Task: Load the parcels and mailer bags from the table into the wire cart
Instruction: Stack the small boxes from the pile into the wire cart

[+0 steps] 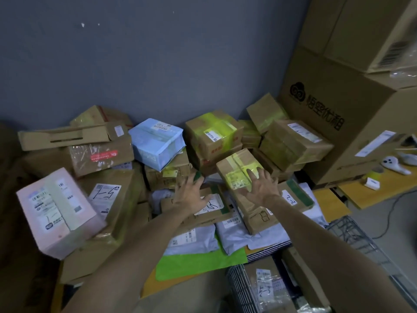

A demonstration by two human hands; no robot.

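Observation:
Parcels lie heaped on the table against a grey wall. My right hand (pixel 262 186) reaches out with spread fingers over a long brown box with yellow tape (pixel 239 170); whether it touches the box I cannot tell. My left hand (pixel 191 193) is spread too, above a flat brown box with a white label (pixel 214 210). Neither hand holds anything. Grey mailer bags (pixel 234 237) and a green mailer bag (pixel 198 263) lie at the table's front. The wire cart (pixel 237 288) stands at the lower right with a brown labelled parcel (pixel 266 288) inside.
A pink box (pixel 56 211) tilts at the left front. A light blue parcel (pixel 158 141) sits mid-pile. Large cartons (pixel 334 123) are stacked at the right. A yellow side table (pixel 370 193) holds white handheld devices (pixel 394 164). A cable runs over the floor on the right.

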